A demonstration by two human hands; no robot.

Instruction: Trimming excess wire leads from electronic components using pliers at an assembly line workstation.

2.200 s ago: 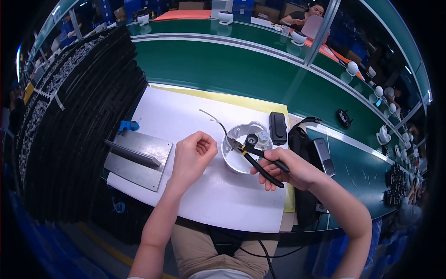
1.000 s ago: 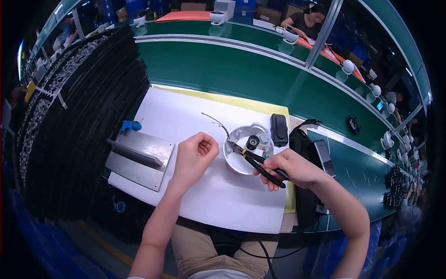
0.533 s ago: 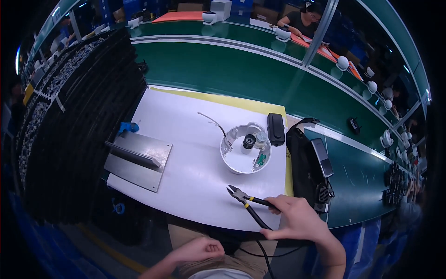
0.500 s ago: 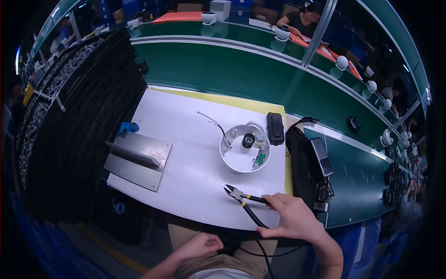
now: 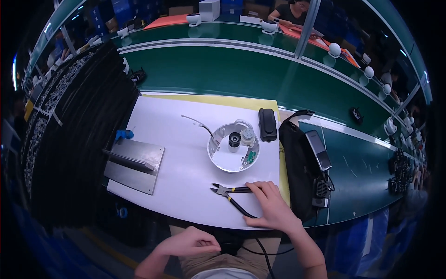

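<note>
Where the pliers [image 5: 223,190] are: over the near part of the white sheet [image 5: 179,186], nearer the person than the round white case, jaws spread apart and pointing left; whether they touch the sheet, I cannot tell.
Right hand [image 5: 269,207]: its grip is on the black handles, fingers at the upper one, thumb at the lower, the two handles spread wide.
Left hand [image 5: 190,242]: above the lap, by the sheet's near edge, fingers loosely curled; whether its grip is closed on anything, I cannot tell.
Round white case [image 5: 232,169]: on the sheet, open side up, apart from both hands, a black lens [image 5: 234,139] and green piece [image 5: 251,156] inside.
Cable [image 5: 198,123]: sticks out over the case's left rim.
Black box [image 5: 267,124]: just beside the case, crowding its upper right.
Black bag [image 5: 297,176]: along the sheet's right side, walling it off from the green bench [image 5: 357,186].
Metal plate [image 5: 134,179]: flat on the left, an upright fin [image 5: 130,162] on it, a small blue object [image 5: 124,134] near its far corner.
Black trays [image 5: 83,144]: a tall stack blocking the far left.
</note>
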